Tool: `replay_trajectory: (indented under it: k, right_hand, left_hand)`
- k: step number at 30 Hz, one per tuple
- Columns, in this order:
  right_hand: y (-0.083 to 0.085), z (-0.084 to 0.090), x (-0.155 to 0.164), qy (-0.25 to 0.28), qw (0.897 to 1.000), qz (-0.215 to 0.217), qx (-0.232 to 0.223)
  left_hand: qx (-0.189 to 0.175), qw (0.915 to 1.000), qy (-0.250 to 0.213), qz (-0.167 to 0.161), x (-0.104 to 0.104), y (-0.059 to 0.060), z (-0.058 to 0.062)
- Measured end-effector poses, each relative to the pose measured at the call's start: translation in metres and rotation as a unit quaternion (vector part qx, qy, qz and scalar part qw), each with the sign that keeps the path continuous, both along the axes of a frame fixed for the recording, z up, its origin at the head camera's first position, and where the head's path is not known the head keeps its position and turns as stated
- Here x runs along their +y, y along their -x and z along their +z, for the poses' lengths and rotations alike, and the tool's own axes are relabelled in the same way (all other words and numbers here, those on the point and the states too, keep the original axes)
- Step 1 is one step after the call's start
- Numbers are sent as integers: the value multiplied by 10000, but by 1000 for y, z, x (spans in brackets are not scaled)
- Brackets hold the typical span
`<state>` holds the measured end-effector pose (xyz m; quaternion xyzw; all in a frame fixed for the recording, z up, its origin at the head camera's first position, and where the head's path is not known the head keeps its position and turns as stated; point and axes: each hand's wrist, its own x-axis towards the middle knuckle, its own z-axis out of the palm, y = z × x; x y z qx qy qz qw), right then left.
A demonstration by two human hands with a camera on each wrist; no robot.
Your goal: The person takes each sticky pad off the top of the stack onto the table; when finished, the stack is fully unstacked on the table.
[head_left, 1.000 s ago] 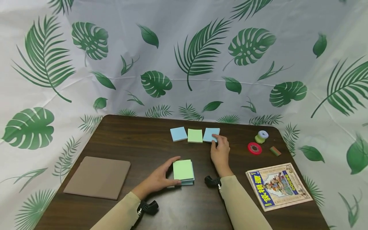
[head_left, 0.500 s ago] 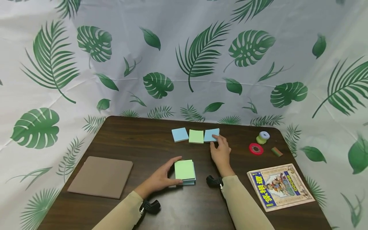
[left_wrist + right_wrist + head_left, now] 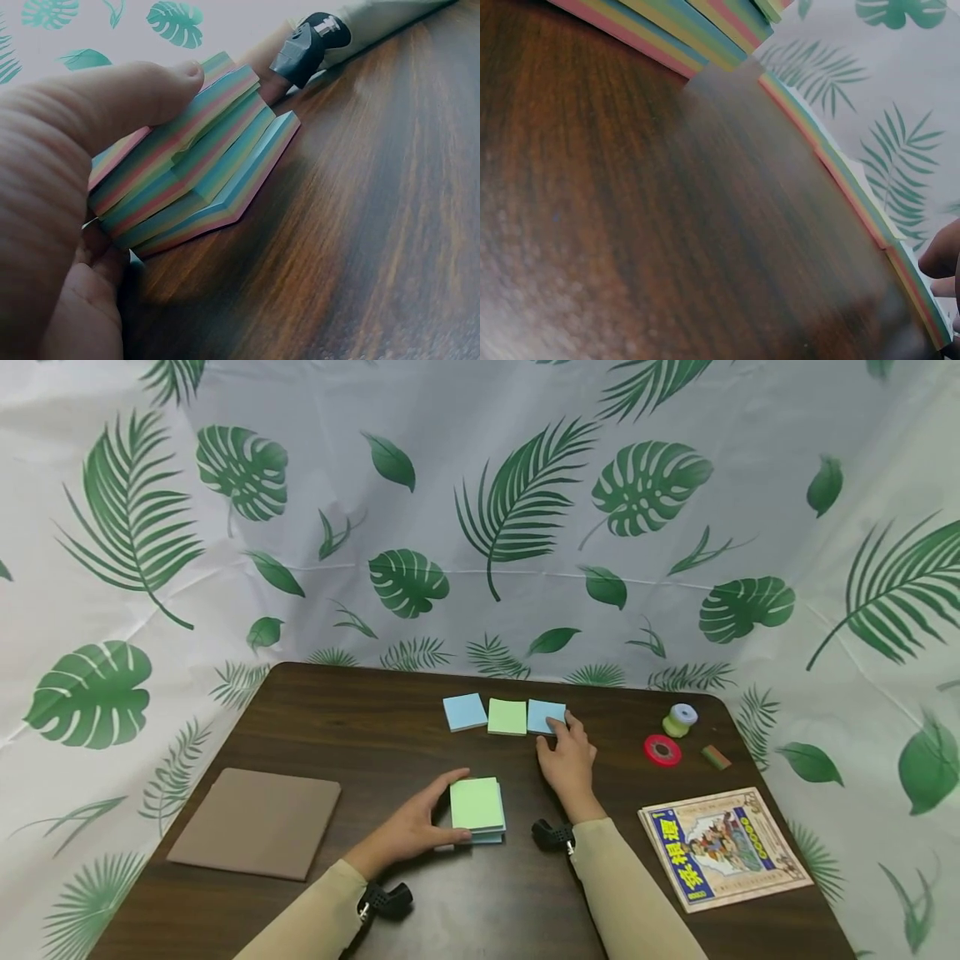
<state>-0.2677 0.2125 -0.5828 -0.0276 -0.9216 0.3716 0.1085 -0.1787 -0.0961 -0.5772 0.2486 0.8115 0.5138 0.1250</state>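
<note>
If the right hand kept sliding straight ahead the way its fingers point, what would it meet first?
The right hand already touches the blue sticky-note pad at the row's right end; beyond it probably only bare table, then the leaf-print backdrop.

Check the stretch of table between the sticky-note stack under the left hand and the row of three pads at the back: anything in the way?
Nothing visible. Bare table lies between the stack, gripped by the left hand, and the row. The right hand sits right of that stretch, fingers on the right blue pad.
</note>
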Motion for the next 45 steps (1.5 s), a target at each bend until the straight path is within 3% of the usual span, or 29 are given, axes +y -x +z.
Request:
replay_trajectory:
  k: [8, 13, 18, 21, 25, 28, 36, 45]
  right_hand:
    - [-1, -3, -2, 522, 9984, 1, 235]
    - [-3, -4, -3, 1114, 9887, 41, 1000]
    - [-1, 2, -4, 1512, 9717, 592, 1714]
    - [-6, 4, -7, 2141, 9568, 1283, 1491]
    - [-24, 4, -13, 2744, 9346, 2186, 588]
    - [-36, 2, -18, 2735, 9248, 2640, 159]
    - [-56, -3, -22, 2286, 9044, 3601, 28]
    - [-56, -7, -22, 1306, 8944, 4256, 434]
  left_hand:
    - [-40, 10000, -8, -34, -2, 1, 0]
    - [-81, 9999, 16, -92, -2, 2, 0]
    - [-10, 10000, -87, 12, -1, 4, 3]
    - [1, 9999, -73, 82, -1, 4, 4]
    - [-71, 9999, -32, 89, -2, 1, 3]
    - [-31, 9999, -119, 41, -2, -1, 2]
    - [185, 9997, -102, -126, -5, 0, 1]
    - [230, 9994, -168, -192, -4, 0, -1]
